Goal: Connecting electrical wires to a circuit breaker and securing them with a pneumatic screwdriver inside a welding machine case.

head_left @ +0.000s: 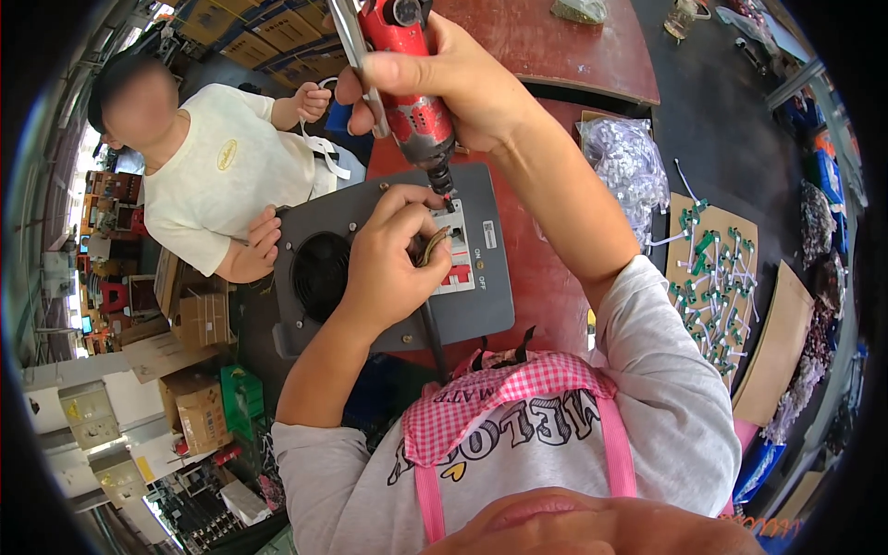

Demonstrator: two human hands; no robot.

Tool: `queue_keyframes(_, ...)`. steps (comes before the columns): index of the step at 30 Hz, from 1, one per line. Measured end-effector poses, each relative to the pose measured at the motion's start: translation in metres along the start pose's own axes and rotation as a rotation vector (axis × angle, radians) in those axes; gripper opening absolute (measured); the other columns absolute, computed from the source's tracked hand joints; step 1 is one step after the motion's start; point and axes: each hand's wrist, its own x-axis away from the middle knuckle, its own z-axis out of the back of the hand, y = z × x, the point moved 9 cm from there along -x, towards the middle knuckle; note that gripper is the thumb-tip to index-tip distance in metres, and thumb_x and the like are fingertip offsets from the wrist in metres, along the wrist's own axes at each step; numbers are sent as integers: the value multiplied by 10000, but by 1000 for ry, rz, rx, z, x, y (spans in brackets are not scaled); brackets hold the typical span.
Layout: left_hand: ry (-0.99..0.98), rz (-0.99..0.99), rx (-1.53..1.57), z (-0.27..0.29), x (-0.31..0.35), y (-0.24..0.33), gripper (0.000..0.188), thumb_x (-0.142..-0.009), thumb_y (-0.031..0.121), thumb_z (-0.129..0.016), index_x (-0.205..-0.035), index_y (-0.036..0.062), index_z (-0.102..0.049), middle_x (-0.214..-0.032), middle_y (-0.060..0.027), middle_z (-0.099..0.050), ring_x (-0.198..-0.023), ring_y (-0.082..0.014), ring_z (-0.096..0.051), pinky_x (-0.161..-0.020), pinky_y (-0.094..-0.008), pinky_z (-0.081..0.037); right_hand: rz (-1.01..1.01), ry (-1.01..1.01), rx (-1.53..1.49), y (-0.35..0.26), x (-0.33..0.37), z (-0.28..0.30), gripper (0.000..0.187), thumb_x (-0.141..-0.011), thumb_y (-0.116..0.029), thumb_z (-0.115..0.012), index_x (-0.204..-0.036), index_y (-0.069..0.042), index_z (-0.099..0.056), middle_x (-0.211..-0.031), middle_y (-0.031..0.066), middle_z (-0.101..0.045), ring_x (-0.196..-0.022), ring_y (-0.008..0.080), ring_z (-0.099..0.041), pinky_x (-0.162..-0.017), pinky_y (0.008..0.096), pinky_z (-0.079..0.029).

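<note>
My right hand (462, 88) is closed around a red and black power screwdriver (404, 55), which points down at a white circuit breaker (456, 217). The driver's tip is at the breaker's upper end. My left hand (393, 254) rests over the dark grey panel (495, 310), its fingers pinched on thin wires (430, 248) beside the breaker. The breaker has a red switch (457, 275) and is set in the panel. A round black fan (321, 276) sits in the panel to the left of my hand. Where the wire ends go is hidden by my fingers.
A person in a pale T-shirt (222, 157) stands at the far left, one hand (264, 242) beside the panel. A plastic bag of white parts (624, 166) lies on the red table (555, 305). Right of it, green parts with white cables cover a cardboard sheet (680, 277).
</note>
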Motion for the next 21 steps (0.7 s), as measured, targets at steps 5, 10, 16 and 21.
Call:
queue_keyframes(5,-9,28,-11,0,0,-1,157,-747,-27,-684,-769,-15,-528,-1052,-89,-589,-624,-146,-607,-551,-266,-494,-47,-133,-202,5,3,-1,584,-862,-277,-735,-1318,3,-502,-1104,245,-674,-946,329,-704,-762,367,-579)
queue_keyframes(10,2,7,-10,0,0,0,157,-749,-30,-682,-766,-15,-527,-1051,-85,-582,-616,-136,-598,-544,-261,-485,-164,-183,-101,13,3,-16,427,-824,-276,-778,-1108,3,-626,-895,160,-694,-804,274,-712,-693,334,-569)
queue_keyframes(16,0,22,2,1,0,0,160,-746,-42,-682,-766,-19,-524,-1057,-81,-576,-620,-120,-592,-545,-250,-484,-131,53,67,10,-1,1,311,-778,-256,-829,-884,-20,-656,-749,80,-658,-613,148,-643,-573,265,-537)
queue_keyframes(21,4,3,-2,0,-1,2,161,-745,-46,-682,-767,-20,-525,-1053,-80,-577,-634,-123,-601,-551,-250,-492,-104,60,47,10,-1,4,313,-777,-255,-831,-889,-22,-655,-756,81,-660,-607,143,-636,-578,270,-541)
